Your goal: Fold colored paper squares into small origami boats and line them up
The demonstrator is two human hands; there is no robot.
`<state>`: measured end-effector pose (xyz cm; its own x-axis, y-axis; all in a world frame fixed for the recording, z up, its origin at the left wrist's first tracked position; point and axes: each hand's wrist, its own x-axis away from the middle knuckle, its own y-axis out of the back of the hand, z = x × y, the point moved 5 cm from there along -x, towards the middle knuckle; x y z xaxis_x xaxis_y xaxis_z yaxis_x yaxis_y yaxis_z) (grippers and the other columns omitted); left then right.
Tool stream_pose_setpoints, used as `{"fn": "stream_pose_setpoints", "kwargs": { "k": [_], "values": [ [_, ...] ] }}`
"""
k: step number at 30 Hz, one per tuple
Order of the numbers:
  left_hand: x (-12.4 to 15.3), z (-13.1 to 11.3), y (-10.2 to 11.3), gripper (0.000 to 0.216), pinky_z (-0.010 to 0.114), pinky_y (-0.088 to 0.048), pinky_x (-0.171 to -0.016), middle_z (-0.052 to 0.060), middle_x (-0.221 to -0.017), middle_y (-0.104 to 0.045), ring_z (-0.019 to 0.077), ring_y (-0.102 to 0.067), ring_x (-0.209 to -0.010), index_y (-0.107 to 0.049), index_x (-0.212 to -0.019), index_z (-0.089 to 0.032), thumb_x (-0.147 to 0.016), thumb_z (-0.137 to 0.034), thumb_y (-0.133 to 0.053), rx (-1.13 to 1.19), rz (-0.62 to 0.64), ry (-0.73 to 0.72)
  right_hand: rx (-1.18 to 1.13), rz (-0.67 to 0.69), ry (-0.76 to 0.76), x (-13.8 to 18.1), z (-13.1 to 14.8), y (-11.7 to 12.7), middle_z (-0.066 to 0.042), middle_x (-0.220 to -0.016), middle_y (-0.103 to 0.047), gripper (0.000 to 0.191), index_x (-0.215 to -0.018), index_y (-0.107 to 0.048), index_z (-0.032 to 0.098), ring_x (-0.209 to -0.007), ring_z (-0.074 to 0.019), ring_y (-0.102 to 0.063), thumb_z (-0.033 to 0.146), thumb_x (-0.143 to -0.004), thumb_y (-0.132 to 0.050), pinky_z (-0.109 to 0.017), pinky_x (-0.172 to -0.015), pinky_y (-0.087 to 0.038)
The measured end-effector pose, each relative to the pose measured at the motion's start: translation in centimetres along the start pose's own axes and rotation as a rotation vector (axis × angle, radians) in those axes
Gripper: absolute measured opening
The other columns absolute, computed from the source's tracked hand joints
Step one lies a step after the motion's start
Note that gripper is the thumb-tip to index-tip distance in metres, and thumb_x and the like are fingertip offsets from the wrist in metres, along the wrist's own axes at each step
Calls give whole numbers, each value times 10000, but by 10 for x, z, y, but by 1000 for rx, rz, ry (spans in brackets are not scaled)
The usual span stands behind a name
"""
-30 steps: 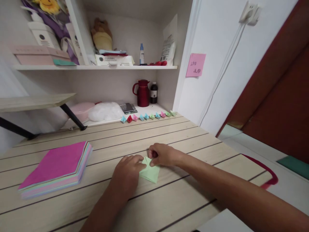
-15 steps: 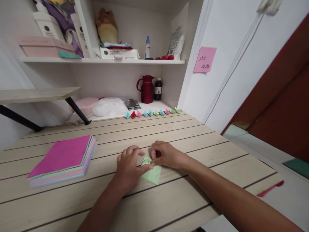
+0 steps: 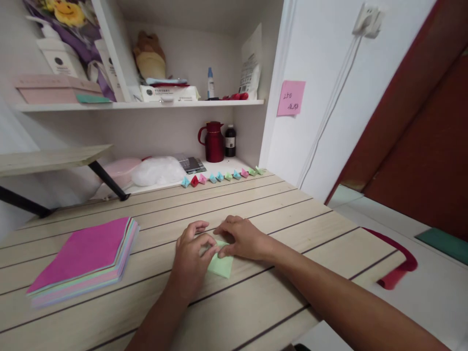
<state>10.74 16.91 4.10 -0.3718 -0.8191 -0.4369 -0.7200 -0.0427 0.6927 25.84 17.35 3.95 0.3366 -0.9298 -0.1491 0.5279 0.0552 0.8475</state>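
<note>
A light green folded paper [image 3: 221,265] lies on the wooden table [image 3: 256,204] in front of me. My left hand [image 3: 192,261] rests on its left side, thumb and forefinger pinched together on the paper's upper edge. My right hand [image 3: 241,237] lies over its top right, fingers pressed down on the fold. Most of the paper is hidden under both hands; only its lower corner shows.
A stack of coloured paper sheets [image 3: 86,258], pink on top, sits at the left. A row of small folded paper boats [image 3: 221,176] lines the table's far edge. Behind are shelves with a red jug [image 3: 214,141], a dark bottle [image 3: 230,140] and a white bag [image 3: 158,170].
My right hand has slid left and flattened over the green paper, covering more of it. My left hand's fingers have closed into a pinch at the paper's edge.
</note>
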Motion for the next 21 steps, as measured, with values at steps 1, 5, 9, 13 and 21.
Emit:
{"fn": "stream_pose_setpoints", "kwargs": {
  "k": [1,5,9,13,21],
  "values": [
    [0,-3,2,128,471,-450,-978,63,-1181,-551,245,-561,-1113,-681,-678,-219,-774,-144,-640,-15,-27,-37,-6,-2,2,0,1,0,-42,-953,-592,461,-1062,-687,236,-941,-216,-542,418,-661,-824,-317,-825,-388],
    [1,-12,13,147,501,-461,-972,58,-1214,-537,261,-547,-1120,-704,-686,-243,-796,-180,-630,-89,-155,-148,-190,-20,-26,0,2,4,-10,-869,-596,314,-919,-685,204,-840,-173,-546,349,-674,-817,-271,-740,-403],
    [2,-15,25,162,505,-458,-990,62,-1281,-486,272,-514,-1173,-717,-748,-255,-850,-239,-592,-110,-251,-201,-497,-41,-59,-1,-3,4,30,-835,-586,522,-1151,-587,236,-750,-136,-537,301,-682,-808,-238,-666,-414],
    [2,-16,32,186,503,-434,-1026,58,-1321,-447,272,-479,-1230,-716,-782,-260,-882,-275,-560,-106,-290,-186,-788,-85,-65,-5,-5,1,25,-823,-575,689,-1302,-498,226,-733,-134,-551,226,-674,-783,-242,-661,-432],
    [-3,-2,23,104,472,-484,-985,96,-1247,-501,249,-572,-1121,-645,-764,-217,-833,-291,-621,141,-254,-8,-780,-223,-19,-5,2,13,68,-645,-425,331,-1032,-669,195,-606,-100,-402,229,-707,-727,-221,-583,-345]
  ]
}}
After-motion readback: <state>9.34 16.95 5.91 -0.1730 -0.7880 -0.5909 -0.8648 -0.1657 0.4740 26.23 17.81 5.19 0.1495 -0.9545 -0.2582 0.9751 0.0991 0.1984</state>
